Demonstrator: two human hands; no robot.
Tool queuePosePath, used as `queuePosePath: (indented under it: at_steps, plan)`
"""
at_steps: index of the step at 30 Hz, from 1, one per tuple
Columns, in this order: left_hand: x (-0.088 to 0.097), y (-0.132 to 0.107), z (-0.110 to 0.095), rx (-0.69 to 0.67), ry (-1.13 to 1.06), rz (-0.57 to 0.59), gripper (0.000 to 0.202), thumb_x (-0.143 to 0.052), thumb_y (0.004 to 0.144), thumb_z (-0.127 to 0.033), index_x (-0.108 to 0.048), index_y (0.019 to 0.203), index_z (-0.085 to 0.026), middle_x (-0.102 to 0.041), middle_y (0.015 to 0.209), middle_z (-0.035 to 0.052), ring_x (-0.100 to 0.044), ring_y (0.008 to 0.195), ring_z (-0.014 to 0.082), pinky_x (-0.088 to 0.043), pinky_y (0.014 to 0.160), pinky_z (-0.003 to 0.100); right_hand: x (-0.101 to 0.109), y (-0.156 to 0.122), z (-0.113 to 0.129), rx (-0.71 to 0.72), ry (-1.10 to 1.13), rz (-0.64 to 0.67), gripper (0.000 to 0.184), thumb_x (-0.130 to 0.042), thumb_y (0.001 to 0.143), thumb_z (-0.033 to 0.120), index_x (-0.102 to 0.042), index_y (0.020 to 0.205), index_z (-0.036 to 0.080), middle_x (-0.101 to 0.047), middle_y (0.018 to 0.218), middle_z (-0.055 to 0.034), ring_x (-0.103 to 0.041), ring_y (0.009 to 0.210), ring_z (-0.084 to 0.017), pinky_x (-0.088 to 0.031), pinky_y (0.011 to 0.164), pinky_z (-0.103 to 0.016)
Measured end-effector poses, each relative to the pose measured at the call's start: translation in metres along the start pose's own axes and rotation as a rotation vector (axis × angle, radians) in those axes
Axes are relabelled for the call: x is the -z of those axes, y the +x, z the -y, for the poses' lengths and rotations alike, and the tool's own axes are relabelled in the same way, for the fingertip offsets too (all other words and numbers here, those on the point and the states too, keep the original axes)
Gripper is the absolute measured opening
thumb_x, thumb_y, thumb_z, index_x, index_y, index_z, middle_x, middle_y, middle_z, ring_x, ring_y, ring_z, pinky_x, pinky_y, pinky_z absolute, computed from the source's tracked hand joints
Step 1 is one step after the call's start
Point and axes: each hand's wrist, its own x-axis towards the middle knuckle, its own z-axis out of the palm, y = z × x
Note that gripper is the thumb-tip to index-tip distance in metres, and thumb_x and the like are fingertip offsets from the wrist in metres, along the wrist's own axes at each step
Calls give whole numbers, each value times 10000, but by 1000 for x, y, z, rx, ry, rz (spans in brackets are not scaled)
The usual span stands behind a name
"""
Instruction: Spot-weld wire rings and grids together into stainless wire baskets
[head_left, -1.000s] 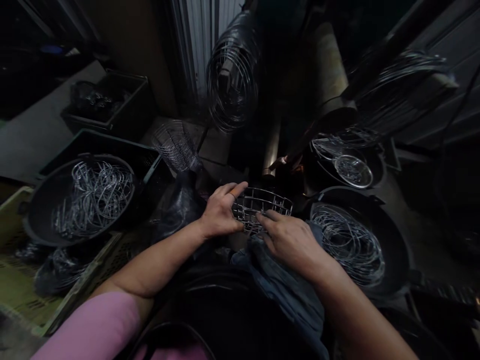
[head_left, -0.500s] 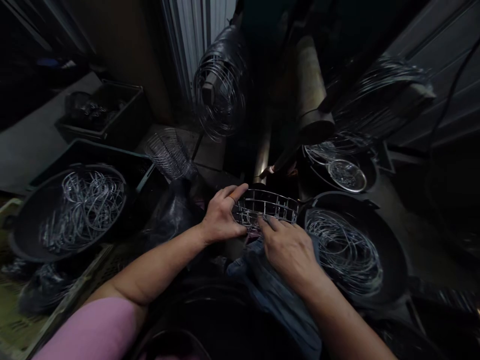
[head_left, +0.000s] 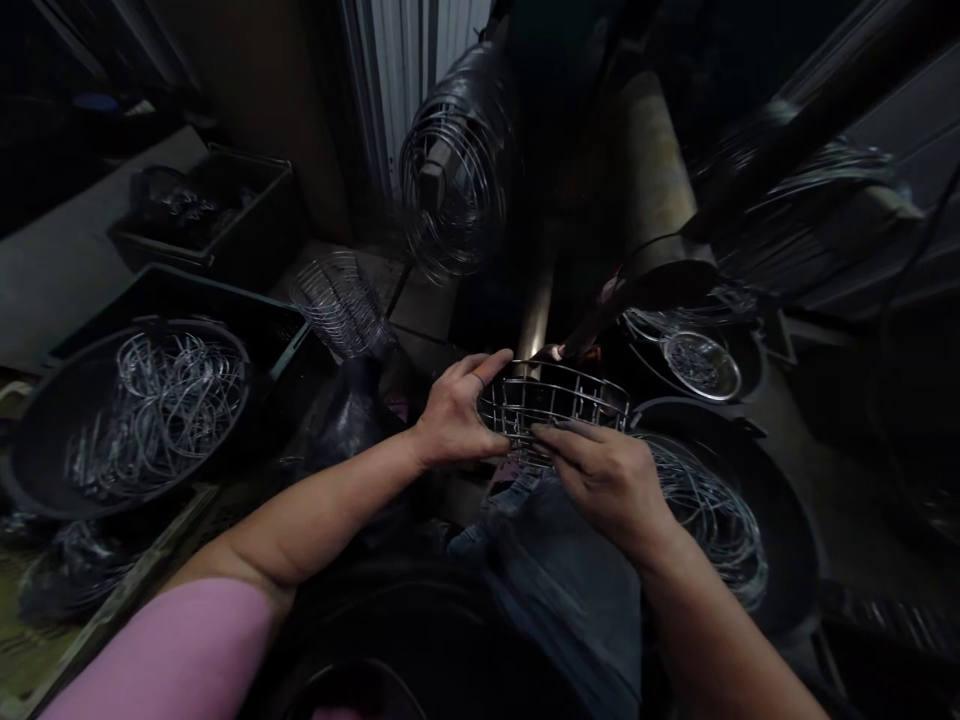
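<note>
Wire basket (head_left: pixel 553 411) shifted nearer the metal rod (head_left: pixel 537 322), rim now overlapping its lower end

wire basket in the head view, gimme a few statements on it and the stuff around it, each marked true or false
1. The left hand grips the side of the wire basket. True.
2. Only one hand is at the basket. False: the right hand is there too, fingertips at the near side.
3. A dark pan at the left holds tangled wire. True.
4. Bright red cloth lies below the hands. False: blue cloth is there.
5. Neither hand wears anything. False: the left one wears a dark band.
6. A coil of wire is beyond the basket. True.
</note>
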Motion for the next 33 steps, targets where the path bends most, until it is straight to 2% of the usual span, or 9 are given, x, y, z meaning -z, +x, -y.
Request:
queuePosePath:
  at_steps: [8,13,18,24,27,30,33]
  plan:
    - [-2,25,2,90,-40,14,929,-793,475,-257,-510,1351,-130,-552,1295,127,-593,1144,279,-470,1041,395,3,23,-19,-9,-23,25,224,-553,875,167,-755,971,181,-741,867,-56,-699,717,-192,-537,617,-271]
    - [-3,30,5,129,-73,11,940,-808,458,-251,-519,1348,-153,-552,1302,119,-583,1159,278,-469,1035,392,4,27,-23,-44,3,24,218,-562,877,181,-756,975,200,-743,884,-54,-704,736,-191,-538,626,-266]
    - [-2,33,7,142,-122,42,956,-804,436,-236,-526,1343,-119,-565,1282,119,-600,1118,258,-484,1008,355,5,28,-21,-58,24,28,195,-591,870,175,-756,964,219,-744,897,-48,-706,760,-189,-546,670,-264]
    - [-1,48,8,184,-70,59,977,-798,439,-230,-510,1367,-131,-563,1299,113,-590,1133,265,-476,1008,359,0,39,-33,-93,-4,5,198,-600,853,168,-761,960,212,-748,906,-45,-712,779,-200,-543,667,-274]
    - [-2,56,9,197,-60,51,966,-786,454,-227,-505,1372,-121,-575,1280,111,-597,1111,262,-485,993,353,-3,46,-42,-108,49,7,201,-612,837,165,-763,955,226,-749,908,-34,-712,802,-197,-548,695,-274]
    - [-2,60,12,198,-67,55,968,-793,446,-221,-512,1367,-129,-580,1268,104,-596,1103,264,-488,988,353,-1,45,-40,-127,117,-49,186,-612,860,209,-759,973,218,-747,931,-47,-710,825,-204,-556,731,-294]
    - [-3,64,14,207,-69,54,982,-817,431,-215,-517,1364,-142,-580,1257,103,-593,1106,276,-494,975,368,8,37,-31,-246,256,-167,239,-585,899,255,-726,1089,224,-730,1022,-56,-699,903,-213,-555,823,-338]
